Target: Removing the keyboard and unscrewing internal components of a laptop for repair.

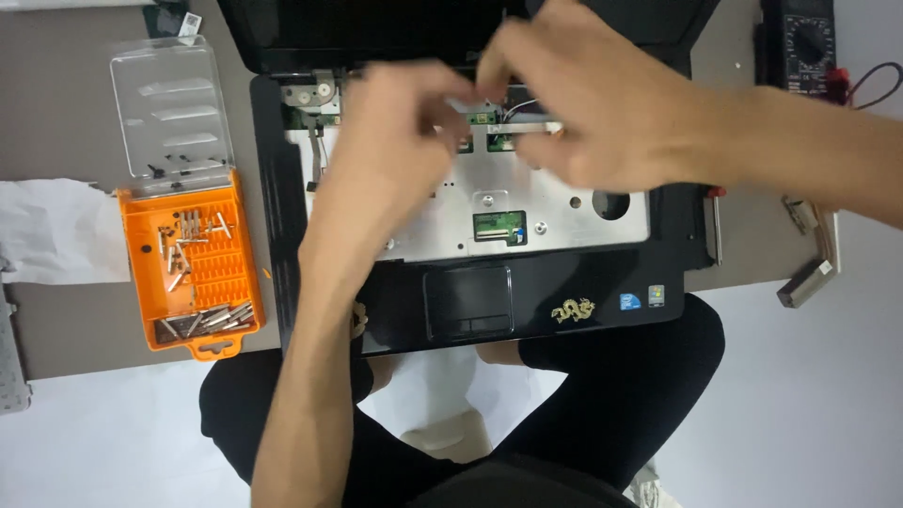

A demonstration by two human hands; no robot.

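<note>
Left forearm nearest lens; left hand (390, 141) and right hand (583, 103) meet over laptop (470, 301) on counter (66, 329). Keyboard already off, silver inner plate (555, 221) bare. Fingers blurred near top-edge connector (499, 120); cannot tell either grip. Palmrest, screen not yet removed. Orange bit case (193, 273) open at left.

A grey-brown table (66, 141) bears a black laptop (564, 301), orange bit case (193, 268) and multimeter (800, 42).
</note>
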